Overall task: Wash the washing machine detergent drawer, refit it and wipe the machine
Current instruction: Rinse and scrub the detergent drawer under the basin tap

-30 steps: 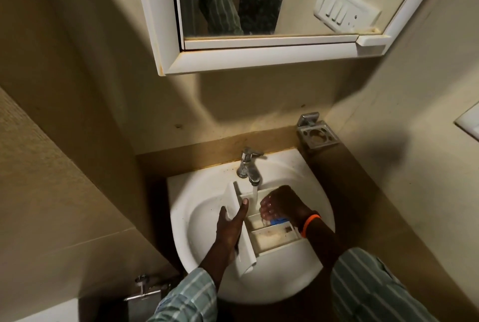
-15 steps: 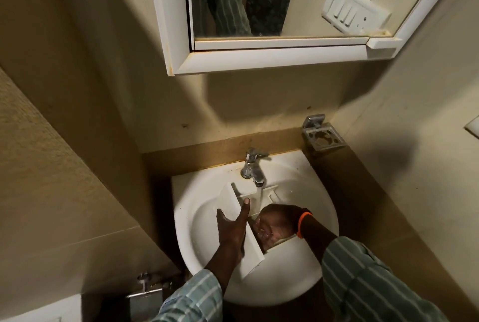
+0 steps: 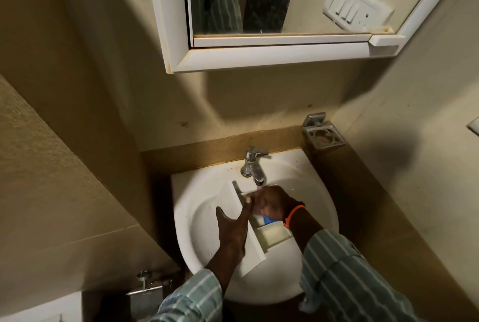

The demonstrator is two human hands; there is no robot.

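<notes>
The white detergent drawer (image 3: 274, 237) lies in the white basin (image 3: 186, 192), with its front panel standing on edge at the left. My left hand (image 3: 232, 228) grips that panel, thumb on the inner side. My right hand (image 3: 272, 205), blurred and wearing an orange band, reaches into the drawer's rear compartment directly under the tap (image 3: 252, 166); its fingers are down inside and hold nothing that I can see. A blue insert (image 3: 269, 220) shows in the drawer just below that hand.
A metal soap holder (image 3: 324, 135) is fixed to the wall right of the tap. A white mirror cabinet (image 3: 259, 54) hangs above the basin. A metal valve (image 3: 146, 288) sits low at the left. Walls close in on both sides.
My right hand has moved from the drawer's middle towards the rear compartment under the tap, uncovering the blue insert. My left hand keeps its grip on the front panel.
</notes>
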